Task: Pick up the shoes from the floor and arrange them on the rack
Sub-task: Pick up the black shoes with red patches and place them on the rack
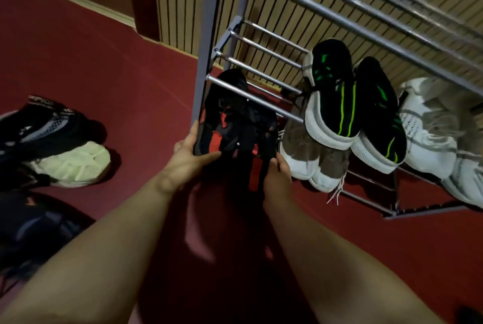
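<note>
Placement step, left end of rack (pixel 206 36): L hand (pixel 189 152) & R hand (pixel 277 176) held the black-and-red shoes (pixel 235 130) by the heels, fingers (pixel 194 132) curled round them, toes under a rail (pixel 261 104). Judged best: slide in level, heels flush w/ green-striped pair (pixel 339 98) at right. Other shoes (pixel 73 164) lay on floor (pixel 130 75), left.

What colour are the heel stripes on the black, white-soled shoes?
Bright green stripes, head view.
</note>
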`<move>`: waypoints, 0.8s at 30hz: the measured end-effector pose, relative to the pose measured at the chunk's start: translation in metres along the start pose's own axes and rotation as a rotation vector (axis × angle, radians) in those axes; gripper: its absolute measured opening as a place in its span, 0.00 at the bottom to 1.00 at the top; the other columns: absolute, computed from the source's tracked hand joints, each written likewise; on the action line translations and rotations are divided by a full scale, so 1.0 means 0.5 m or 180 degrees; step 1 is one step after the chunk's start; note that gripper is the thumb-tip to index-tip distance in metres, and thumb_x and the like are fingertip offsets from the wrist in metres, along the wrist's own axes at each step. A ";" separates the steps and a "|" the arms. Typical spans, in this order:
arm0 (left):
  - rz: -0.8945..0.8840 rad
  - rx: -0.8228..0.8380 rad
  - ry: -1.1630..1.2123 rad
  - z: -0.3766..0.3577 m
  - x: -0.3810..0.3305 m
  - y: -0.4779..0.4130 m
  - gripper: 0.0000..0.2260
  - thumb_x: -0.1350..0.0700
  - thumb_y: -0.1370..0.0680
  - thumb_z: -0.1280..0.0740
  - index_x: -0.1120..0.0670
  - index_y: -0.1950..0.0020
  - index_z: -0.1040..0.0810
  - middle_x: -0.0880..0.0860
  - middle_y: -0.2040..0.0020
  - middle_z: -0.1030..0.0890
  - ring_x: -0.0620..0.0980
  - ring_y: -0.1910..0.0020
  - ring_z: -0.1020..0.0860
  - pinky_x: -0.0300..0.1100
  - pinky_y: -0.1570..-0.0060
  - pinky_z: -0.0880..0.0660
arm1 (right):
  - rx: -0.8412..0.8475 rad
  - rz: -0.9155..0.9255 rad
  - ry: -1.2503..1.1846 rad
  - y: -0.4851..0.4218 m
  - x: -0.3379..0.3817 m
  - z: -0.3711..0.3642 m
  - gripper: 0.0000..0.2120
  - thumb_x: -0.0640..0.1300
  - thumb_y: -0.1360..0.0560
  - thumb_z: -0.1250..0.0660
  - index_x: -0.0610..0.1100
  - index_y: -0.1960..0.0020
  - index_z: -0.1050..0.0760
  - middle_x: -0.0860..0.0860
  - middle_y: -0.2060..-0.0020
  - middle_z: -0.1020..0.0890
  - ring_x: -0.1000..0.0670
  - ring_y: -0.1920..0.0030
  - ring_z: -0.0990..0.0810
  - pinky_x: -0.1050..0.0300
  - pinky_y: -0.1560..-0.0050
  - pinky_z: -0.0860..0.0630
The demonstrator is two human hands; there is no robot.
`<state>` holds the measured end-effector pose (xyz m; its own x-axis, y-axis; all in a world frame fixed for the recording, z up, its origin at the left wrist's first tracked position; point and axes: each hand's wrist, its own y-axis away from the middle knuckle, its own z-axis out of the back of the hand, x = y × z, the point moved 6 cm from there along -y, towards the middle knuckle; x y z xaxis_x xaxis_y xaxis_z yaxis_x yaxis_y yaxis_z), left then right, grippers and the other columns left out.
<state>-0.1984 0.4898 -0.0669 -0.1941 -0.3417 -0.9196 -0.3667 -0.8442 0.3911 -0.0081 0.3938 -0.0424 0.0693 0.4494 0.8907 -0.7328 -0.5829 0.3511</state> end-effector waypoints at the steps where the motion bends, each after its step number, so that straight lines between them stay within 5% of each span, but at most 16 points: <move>1: 0.0056 0.0018 0.0341 -0.003 0.008 0.005 0.43 0.49 0.32 0.24 0.33 0.27 0.47 0.49 0.33 0.30 0.49 0.38 0.26 0.48 0.38 0.26 | -0.0145 0.0034 -0.0135 -0.003 -0.004 -0.001 0.17 0.41 0.19 0.45 0.43 0.31 0.31 0.51 0.38 0.26 0.53 0.41 0.29 0.68 0.47 0.36; 6: 0.0045 0.0024 0.1095 -0.031 0.003 0.008 0.33 0.66 0.23 0.35 0.42 0.26 0.42 0.48 0.40 0.23 0.49 0.45 0.21 0.48 0.50 0.21 | -0.0656 0.0088 -0.0372 -0.037 -0.005 -0.025 0.13 0.39 0.19 0.46 0.31 0.45 0.27 0.40 0.48 0.23 0.50 0.49 0.30 0.66 0.54 0.37; 10: 0.0222 0.0321 0.1269 -0.031 -0.016 -0.022 0.25 0.66 0.21 0.39 0.40 0.32 0.35 0.45 0.44 0.21 0.50 0.46 0.20 0.49 0.51 0.21 | -0.0721 -0.0047 -0.0310 -0.071 -0.022 -0.009 0.17 0.45 0.19 0.44 0.33 0.41 0.26 0.39 0.43 0.21 0.43 0.42 0.24 0.55 0.41 0.32; 13: 0.0260 0.0390 0.1163 -0.028 -0.024 -0.033 0.27 0.65 0.21 0.39 0.41 0.28 0.37 0.47 0.39 0.23 0.52 0.44 0.21 0.50 0.52 0.20 | -0.0170 0.0189 -0.0168 -0.060 -0.030 -0.008 0.19 0.46 0.20 0.40 0.38 0.33 0.32 0.42 0.34 0.27 0.45 0.33 0.30 0.55 0.32 0.36; 16: 0.0149 0.0162 0.1009 -0.028 -0.011 -0.027 0.28 0.63 0.21 0.38 0.42 0.25 0.41 0.47 0.38 0.25 0.49 0.45 0.21 0.45 0.54 0.20 | 0.0837 0.0754 0.0298 -0.023 -0.051 -0.025 0.42 0.49 0.28 0.28 0.43 0.24 0.48 0.47 0.25 0.42 0.50 0.26 0.43 0.52 0.25 0.45; 19: -0.0127 -0.0224 0.0648 -0.025 -0.005 -0.008 0.29 0.60 0.22 0.35 0.44 0.25 0.43 0.43 0.36 0.28 0.40 0.46 0.24 0.32 0.55 0.23 | 0.1248 0.1015 0.0878 -0.026 -0.080 -0.025 0.59 0.49 0.37 0.22 0.48 0.23 0.62 0.46 0.25 0.47 0.49 0.25 0.45 0.56 0.27 0.44; 22: -0.0380 -0.0222 -0.0156 -0.026 -0.016 -0.001 0.38 0.61 0.26 0.29 0.46 0.23 0.48 0.37 0.35 0.36 0.33 0.40 0.32 0.20 0.48 0.33 | 0.1318 0.1012 0.0984 -0.022 -0.076 -0.022 0.59 0.54 0.40 0.24 0.58 0.26 0.66 0.47 0.25 0.44 0.49 0.26 0.40 0.50 0.29 0.37; 24: -0.0365 -0.0154 -0.0295 -0.026 -0.014 -0.003 0.42 0.63 0.28 0.28 0.48 0.23 0.51 0.36 0.35 0.39 0.32 0.37 0.36 0.24 0.41 0.37 | 0.1274 0.1024 0.0958 -0.019 -0.072 -0.020 0.58 0.49 0.37 0.23 0.57 0.25 0.64 0.47 0.25 0.42 0.49 0.26 0.39 0.55 0.30 0.39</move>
<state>-0.1846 0.4883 -0.0615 -0.2375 -0.2041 -0.9497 -0.3475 -0.8951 0.2792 -0.0104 0.3900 -0.0807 -0.3516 0.3460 0.8699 -0.3691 -0.9052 0.2109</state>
